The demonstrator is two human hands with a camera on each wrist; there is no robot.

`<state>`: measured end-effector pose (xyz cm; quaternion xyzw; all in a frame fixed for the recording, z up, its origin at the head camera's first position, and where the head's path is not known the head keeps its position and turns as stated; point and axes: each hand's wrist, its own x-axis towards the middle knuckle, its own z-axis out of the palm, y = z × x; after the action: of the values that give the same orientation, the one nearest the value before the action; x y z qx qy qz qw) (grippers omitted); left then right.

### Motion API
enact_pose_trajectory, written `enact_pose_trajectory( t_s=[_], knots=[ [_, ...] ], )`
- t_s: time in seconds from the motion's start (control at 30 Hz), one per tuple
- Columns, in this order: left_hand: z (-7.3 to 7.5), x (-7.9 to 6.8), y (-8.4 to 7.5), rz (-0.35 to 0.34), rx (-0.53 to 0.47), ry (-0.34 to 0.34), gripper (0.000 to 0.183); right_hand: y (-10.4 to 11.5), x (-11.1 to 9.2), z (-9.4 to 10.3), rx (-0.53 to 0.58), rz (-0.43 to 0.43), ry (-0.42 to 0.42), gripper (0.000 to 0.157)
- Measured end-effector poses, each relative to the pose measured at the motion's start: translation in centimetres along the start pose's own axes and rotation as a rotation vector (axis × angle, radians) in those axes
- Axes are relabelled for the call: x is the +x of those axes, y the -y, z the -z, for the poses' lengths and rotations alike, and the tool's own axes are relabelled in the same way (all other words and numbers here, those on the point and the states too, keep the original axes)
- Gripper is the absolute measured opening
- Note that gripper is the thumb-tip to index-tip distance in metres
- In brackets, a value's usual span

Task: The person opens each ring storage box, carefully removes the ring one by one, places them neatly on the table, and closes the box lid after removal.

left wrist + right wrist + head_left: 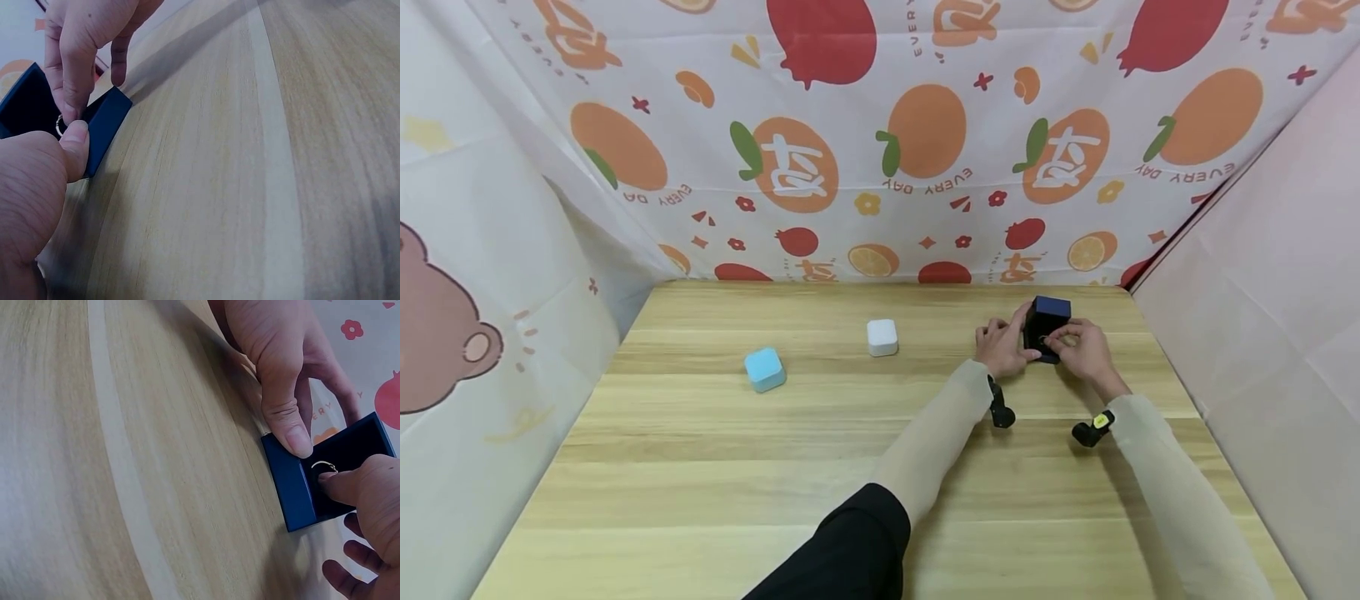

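Note:
A dark blue ring box stands with its lid up at the table's right rear. My left hand holds it from the left, thumb pressed on the front edge of the base, as the right wrist view shows. From the right, my right hand reaches into the box, and its thumb and finger pinch a thin gold-coloured ring. The ring sits low inside the box, partly hidden by the fingertips. In the left wrist view, the ring shows just beyond the left thumb.
A white block lies to the left of the hands, and a light blue block farther left. Behind the wooden table hangs a fruit-print cloth; pale cloth walls close both sides.

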<state>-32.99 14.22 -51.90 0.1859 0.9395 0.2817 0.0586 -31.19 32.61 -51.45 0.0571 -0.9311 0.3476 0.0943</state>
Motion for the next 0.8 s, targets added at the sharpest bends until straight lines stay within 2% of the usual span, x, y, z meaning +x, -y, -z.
enact_pose_trajectory(
  t_s=[0.2,0.4,0.8],
  knots=[
    [0.09,0.03,-0.08,0.006,-0.005,-0.007,0.09,0.18,0.23,0.13,0.039,-0.028,-0.02,0.017],
    [0.1,0.09,-0.25,0.01,0.006,-0.003,0.091,0.34,0.38,0.56,0.049,-0.079,-0.005,0.02],
    [-0.03,-0.11,-0.13,0.005,-0.002,0.0,0.09,0.39,0.16,0.38,0.053,-0.098,0.003,0.02]
  ],
)
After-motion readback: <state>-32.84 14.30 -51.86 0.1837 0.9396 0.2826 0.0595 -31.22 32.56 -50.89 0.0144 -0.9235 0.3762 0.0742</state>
